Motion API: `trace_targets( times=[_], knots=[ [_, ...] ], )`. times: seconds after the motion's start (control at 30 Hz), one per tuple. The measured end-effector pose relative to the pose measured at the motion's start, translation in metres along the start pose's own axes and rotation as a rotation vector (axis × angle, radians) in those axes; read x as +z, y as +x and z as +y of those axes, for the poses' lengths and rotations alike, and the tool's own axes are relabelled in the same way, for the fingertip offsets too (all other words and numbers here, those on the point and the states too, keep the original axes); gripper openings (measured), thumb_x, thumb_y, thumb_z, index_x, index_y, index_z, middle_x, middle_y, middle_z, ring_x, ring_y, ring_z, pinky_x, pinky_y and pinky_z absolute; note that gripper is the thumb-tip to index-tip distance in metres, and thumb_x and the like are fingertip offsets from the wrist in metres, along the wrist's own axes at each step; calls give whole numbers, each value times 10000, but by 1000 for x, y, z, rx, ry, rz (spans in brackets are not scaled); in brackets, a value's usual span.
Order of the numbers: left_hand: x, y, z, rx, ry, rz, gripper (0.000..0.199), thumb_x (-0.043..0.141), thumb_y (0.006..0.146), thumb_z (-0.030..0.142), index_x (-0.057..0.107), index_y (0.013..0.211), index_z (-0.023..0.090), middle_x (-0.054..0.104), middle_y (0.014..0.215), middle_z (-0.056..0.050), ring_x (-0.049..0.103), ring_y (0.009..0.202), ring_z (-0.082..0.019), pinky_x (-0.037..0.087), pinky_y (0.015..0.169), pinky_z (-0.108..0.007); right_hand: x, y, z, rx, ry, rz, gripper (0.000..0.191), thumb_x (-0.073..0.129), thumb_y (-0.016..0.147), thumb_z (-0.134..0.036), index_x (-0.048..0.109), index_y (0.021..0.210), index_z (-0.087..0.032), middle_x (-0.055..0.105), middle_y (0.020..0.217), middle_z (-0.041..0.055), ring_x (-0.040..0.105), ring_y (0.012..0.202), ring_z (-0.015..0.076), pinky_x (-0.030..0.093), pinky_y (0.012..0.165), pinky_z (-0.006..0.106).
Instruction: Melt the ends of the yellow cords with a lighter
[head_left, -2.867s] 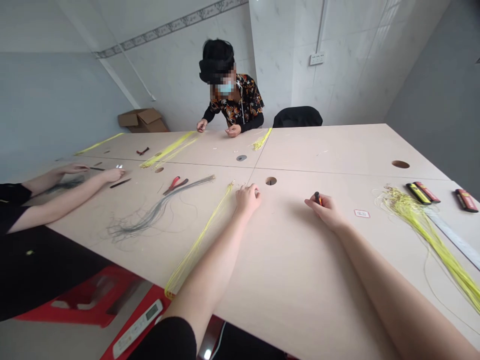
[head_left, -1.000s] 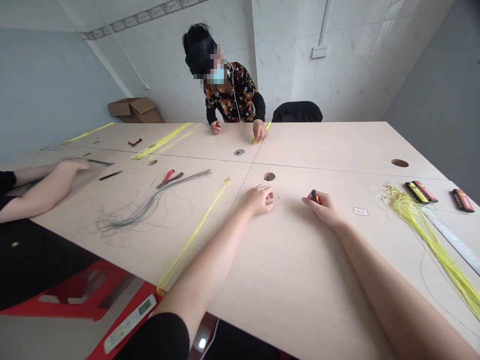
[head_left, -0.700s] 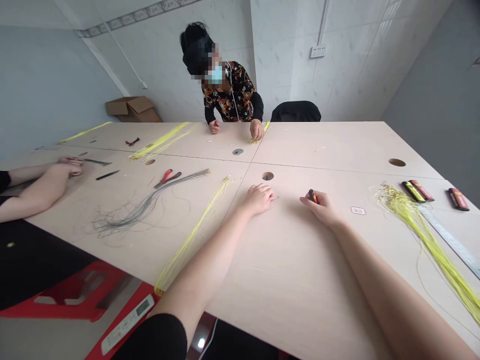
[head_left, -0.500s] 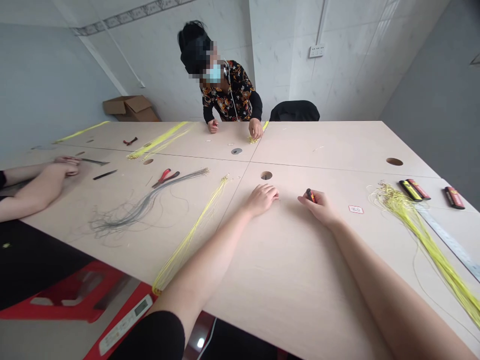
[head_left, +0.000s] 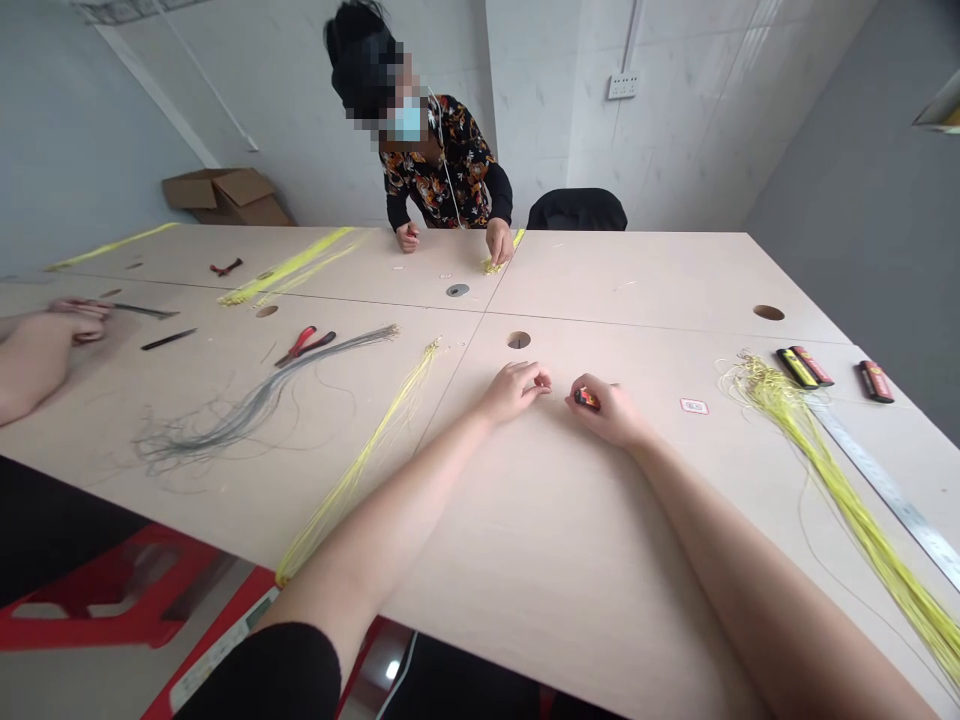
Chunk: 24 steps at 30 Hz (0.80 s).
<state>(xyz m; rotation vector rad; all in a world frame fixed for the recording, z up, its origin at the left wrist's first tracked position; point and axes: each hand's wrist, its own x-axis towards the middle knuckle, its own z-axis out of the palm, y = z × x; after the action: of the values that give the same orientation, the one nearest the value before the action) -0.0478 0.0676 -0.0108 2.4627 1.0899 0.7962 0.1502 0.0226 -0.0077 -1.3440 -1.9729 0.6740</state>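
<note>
My left hand (head_left: 516,391) rests over the middle of the table, thumb and forefinger pinched together. What lies between those fingertips, if anything, is too small to make out. Close beside it, my right hand (head_left: 609,410) is closed around a small black and red lighter (head_left: 587,399). The two hands are a short gap apart. Left of my left forearm stretches a bundle of yellow cords (head_left: 375,440). A second, thicker bundle of yellow cords (head_left: 832,480) lies to the right of my right arm.
Several lighters (head_left: 802,367) and a steel ruler (head_left: 892,487) lie at the right. Grey cords (head_left: 277,395) and red-handled pliers (head_left: 304,343) lie at the left. Across the table, a masked person (head_left: 442,160) handles yellow cords; another person's hands (head_left: 79,318) are at far left.
My right hand has moved left, nearer my left hand, and the lighter has turned more sideways. My left fingers now form a raised pinch. The whole view has shifted slightly.
</note>
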Motion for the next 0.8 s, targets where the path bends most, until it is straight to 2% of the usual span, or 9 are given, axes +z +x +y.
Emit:
trace_targets(
  times=[0.07,0.2,0.37,0.5,0.8],
  knots=[
    [1,0,0,0,-10,21,35,564,855,193,570,822,186,657,822,-6,594,819,-137,405,845,-278,-2,0,-1,30,18,-5,175,489,757,-319,571,849,-194,510,608,-7,406,544,123,334,582,257],
    [2,0,1,45,48,-13,65,532,875,202,578,833,187,660,821,-14,589,814,-142,395,837,-281,-6,1,-2,102,64,-14,243,463,773,-325,632,854,-170,538,628,8,421,561,125,330,567,257],
    [3,0,7,125,146,-81,171,431,916,199,584,841,191,672,824,-27,582,814,-151,366,827,-287,-4,3,-1,79,63,-59,229,479,751,-290,658,804,-157,625,702,31,499,649,145,377,625,259],
    [3,0,10,129,172,-86,186,413,918,183,580,837,193,679,815,-17,582,791,-144,345,843,-292,-5,2,-1,88,67,-92,222,496,742,-283,667,816,-163,652,744,33,527,691,157,394,656,256],
    [3,-1,9,154,168,-103,181,424,918,202,596,861,201,679,837,-25,585,809,-155,351,827,-296,-2,2,4,7,-73,-124,195,470,770,-289,632,757,-180,562,636,0,400,607,119,322,610,236]
  ],
)
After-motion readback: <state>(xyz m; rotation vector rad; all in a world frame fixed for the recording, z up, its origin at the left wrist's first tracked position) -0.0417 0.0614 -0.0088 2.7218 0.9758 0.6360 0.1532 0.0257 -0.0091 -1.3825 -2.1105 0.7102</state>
